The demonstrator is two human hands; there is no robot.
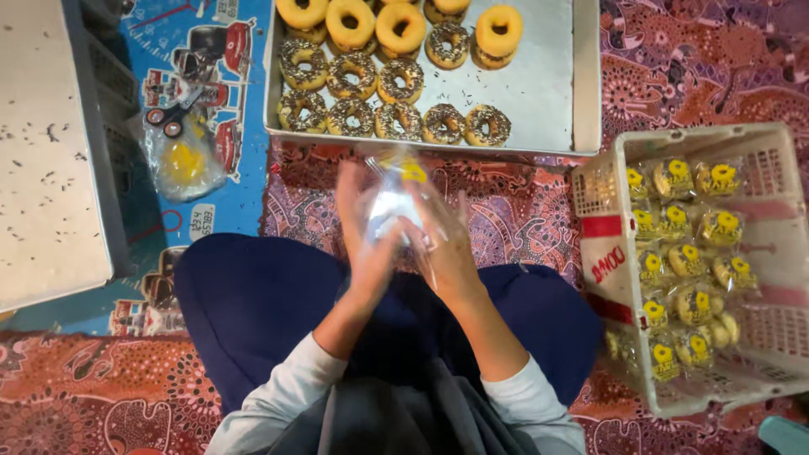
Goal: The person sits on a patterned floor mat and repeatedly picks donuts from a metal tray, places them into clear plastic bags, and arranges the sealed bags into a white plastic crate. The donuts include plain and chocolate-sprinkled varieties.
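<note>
My left hand [364, 232] and my right hand [447, 244] are raised together over my lap, both gripping a clear plastic bag [396, 190] with a small yellow label at its top. The bag is blurred and I cannot tell what is inside it. Just beyond my hands lies a metal tray [539, 84] with several doughnuts: chocolate-sprinkled ones [396, 118] in rows and yellow-glazed ones [400, 25] at the far edge.
A white plastic basket [611, 253] at my right holds several bagged doughnuts with yellow labels. At the left lie scissors [173, 114] on a stack of clear bags [181, 160], beside a white board [42, 152] scattered with sprinkles. A patterned cloth covers the floor.
</note>
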